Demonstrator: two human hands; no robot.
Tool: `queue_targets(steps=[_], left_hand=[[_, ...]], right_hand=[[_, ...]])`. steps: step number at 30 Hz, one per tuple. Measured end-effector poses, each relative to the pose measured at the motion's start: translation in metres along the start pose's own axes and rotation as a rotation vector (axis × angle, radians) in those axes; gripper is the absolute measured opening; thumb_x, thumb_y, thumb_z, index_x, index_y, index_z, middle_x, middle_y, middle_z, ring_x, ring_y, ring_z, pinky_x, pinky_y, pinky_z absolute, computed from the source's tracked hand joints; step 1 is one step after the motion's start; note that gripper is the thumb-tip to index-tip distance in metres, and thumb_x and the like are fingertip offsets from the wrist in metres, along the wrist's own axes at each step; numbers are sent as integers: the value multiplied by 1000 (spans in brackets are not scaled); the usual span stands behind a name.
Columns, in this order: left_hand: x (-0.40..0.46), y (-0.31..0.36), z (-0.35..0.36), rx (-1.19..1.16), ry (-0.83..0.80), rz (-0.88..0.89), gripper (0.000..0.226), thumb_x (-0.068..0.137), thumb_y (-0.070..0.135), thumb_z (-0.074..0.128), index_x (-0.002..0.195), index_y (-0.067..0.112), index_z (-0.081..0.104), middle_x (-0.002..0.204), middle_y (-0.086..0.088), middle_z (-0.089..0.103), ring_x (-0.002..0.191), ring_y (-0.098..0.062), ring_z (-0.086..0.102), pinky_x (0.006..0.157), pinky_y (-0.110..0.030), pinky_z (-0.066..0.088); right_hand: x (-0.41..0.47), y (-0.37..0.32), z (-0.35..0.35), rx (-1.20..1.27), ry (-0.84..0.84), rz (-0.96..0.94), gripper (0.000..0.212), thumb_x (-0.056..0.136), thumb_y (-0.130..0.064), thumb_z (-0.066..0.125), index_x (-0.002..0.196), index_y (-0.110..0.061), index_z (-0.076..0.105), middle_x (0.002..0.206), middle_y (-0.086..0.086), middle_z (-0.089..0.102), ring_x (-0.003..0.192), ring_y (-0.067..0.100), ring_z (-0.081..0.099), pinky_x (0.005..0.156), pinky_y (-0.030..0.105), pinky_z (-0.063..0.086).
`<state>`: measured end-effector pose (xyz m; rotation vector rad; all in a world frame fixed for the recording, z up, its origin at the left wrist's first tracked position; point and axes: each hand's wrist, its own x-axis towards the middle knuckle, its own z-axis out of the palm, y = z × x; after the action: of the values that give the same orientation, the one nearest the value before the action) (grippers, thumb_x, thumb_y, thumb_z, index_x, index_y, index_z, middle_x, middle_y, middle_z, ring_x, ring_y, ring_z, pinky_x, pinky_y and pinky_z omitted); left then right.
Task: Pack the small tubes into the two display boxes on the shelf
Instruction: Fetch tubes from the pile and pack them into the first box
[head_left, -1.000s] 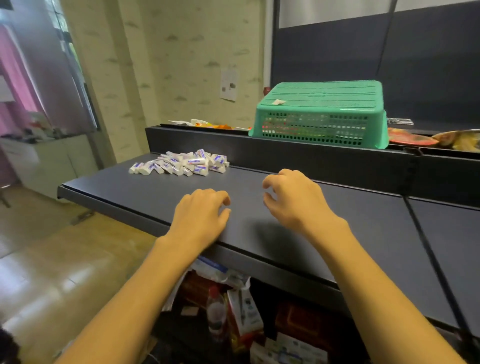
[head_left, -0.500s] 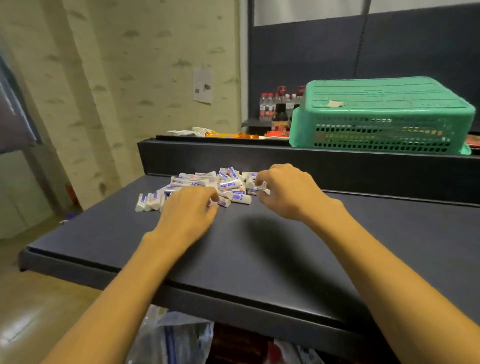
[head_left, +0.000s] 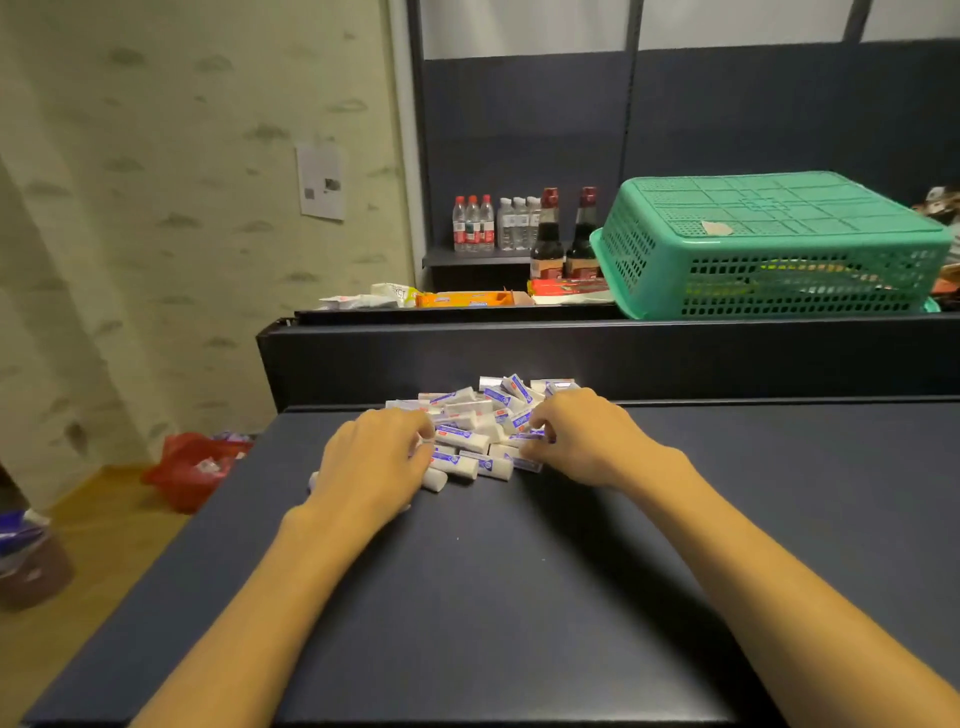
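Dark blue shelf (head_left: 519, 597) fills the foreground, backed by a raised ledge of the same colour. Pile of small tubes (head_left: 483, 426) — white with blue and red print — lies against the foot of that ledge. Left hand (head_left: 371, 465) rests palm-down on the pile's left edge, fingers curled over several tubes; one tube end shows beyond the hand's left side. Right hand (head_left: 584, 439) sits at the pile's right edge, fingertips curled into the tubes — whether it pinches one cannot be told. Green basket (head_left: 769, 244) stands upside down above the ledge, to the pile's upper right; dark bottles (head_left: 563, 236) stand just left of the basket.
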<state>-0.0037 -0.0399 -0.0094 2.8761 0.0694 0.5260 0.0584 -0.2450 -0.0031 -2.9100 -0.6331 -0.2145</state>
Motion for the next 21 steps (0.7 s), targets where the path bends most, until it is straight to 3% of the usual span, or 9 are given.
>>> queue_targets(steps=[7,16,21], left_hand=[[19,5,10,3,-29,129,26,94,37,49,119,36,59,121,9,57,113,-15,50,89,-31,43],[24,9,24,31,-18,250,28,97,39,45,122,37,56,125,10,46,114,-13,42,86,-25,36],[24,10,29,23,21,272,24,97,35,45,117,31,59,119,7,47,111,-13,41,82,-23,32]], right_hand=[[-2,0,4,46,34,-18,19,87,-35,61,88,-18,71,85,2,63,80,19,54,67,34,49],[-3,14,-1,53,122,-17,31,81,-42,67,107,-26,64,110,-3,58,101,19,52,79,30,40],[-7,16,-2,92,142,-20,33,80,-40,70,109,-26,62,110,-5,53,101,17,50,79,29,39]])
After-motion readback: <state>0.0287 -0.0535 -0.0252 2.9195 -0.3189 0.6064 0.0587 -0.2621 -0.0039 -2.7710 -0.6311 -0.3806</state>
